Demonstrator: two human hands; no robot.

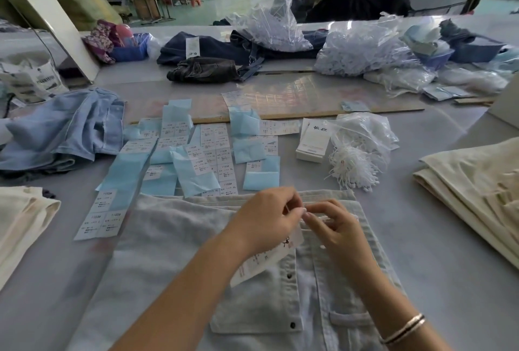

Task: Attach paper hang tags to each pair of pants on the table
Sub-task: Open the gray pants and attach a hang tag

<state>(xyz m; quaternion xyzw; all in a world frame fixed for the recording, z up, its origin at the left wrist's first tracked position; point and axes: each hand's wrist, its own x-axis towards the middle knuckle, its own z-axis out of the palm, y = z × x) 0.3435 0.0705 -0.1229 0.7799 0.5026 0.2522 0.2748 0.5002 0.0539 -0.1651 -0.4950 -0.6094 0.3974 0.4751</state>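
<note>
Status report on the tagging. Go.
Left hand and right hand pinch a thin white loop at the waistband of the pale pants. Paper hang tag hangs under left hand. Nothing in the way.

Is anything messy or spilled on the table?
Yes. White loop fasteners spill out of their open plastic bag, and the blue-backed sticker sheets lie scattered and overlapping above the pale pants.
</note>
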